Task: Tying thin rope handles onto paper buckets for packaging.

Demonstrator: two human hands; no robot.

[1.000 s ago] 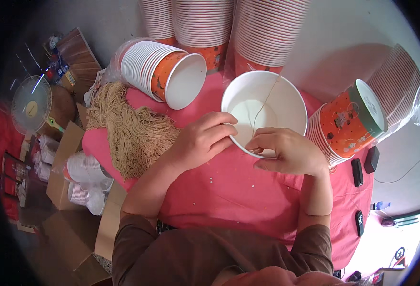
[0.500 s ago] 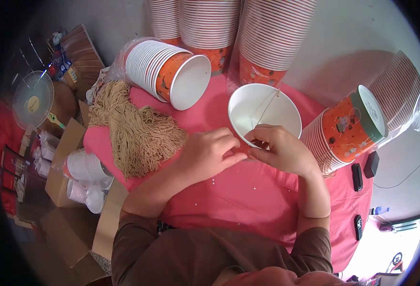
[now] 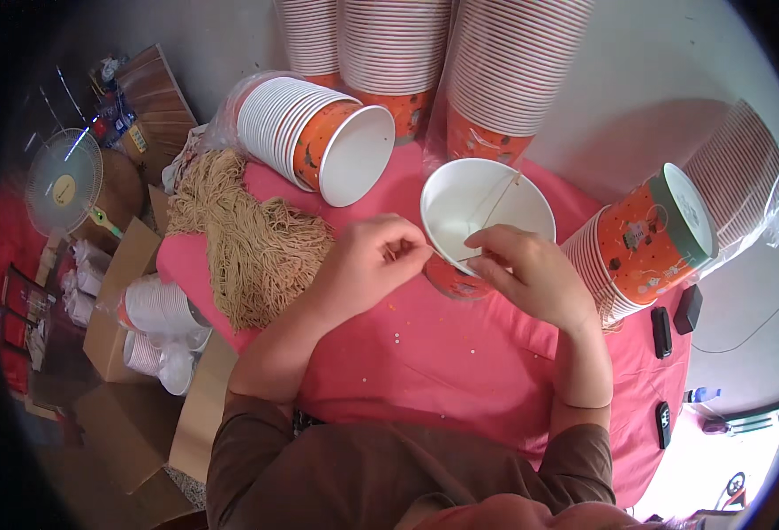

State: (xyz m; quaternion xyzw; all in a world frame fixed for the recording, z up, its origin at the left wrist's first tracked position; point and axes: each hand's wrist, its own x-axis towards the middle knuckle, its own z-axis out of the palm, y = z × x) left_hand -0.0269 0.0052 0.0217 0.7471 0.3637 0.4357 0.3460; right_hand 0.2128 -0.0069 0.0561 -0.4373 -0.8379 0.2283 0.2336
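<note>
A single paper bucket, white inside and orange outside, stands upright on the pink cloth in front of me. A thin tan cord runs from its far right rim down across the inside toward my right hand. My right hand is closed in a pinch on the cord at the near rim. At the near left of the rim, my left hand also pinches the cord, and a short length shows between the hands. Left of that hand lies a heap of tan cords.
Nested buckets lie on their side at left and lean at right. Tall bucket stacks stand against the wall. Small white bits dot the pink cloth. Black objects lie at the right edge; an open carton stands at left.
My hands have drawn apart, the left moving leftward and the right slightly rightward. Cord now shows between them, and more of the bucket's orange front is visible.
</note>
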